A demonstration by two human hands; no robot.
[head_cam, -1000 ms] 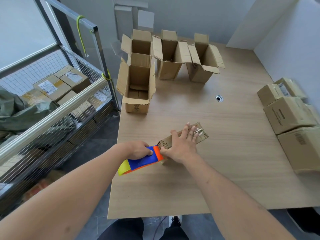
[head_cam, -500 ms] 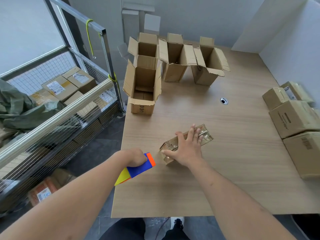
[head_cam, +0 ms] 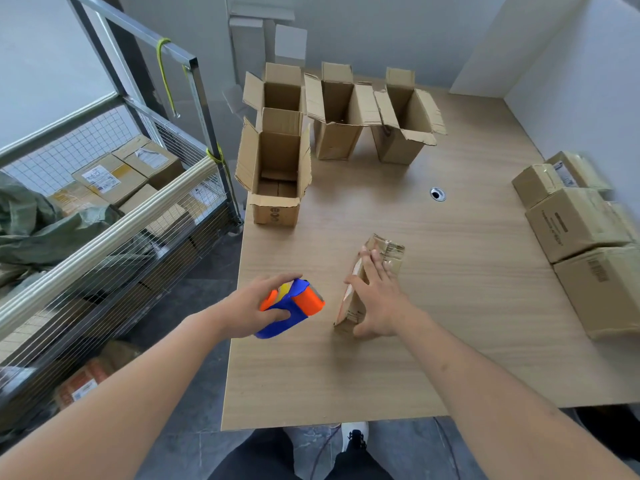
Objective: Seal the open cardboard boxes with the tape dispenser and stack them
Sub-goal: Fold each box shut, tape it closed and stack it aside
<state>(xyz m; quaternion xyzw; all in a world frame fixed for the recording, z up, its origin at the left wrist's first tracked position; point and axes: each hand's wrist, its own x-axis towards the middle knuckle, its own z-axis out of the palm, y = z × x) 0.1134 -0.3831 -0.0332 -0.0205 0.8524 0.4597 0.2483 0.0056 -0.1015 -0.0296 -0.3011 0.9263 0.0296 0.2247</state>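
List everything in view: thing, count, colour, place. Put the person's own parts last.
open boxes: four, brown, far left of the table
small box: one, brown, taped, mid-table under the right hand
tape dispenser: one, blue and orange, in the left hand
sealed boxes: several, brown, table's right edge
table: one, light wood
wire cage: one, metal, left, holding parcels
left hand: grips the dispenser
right hand: fingers spread on the small box
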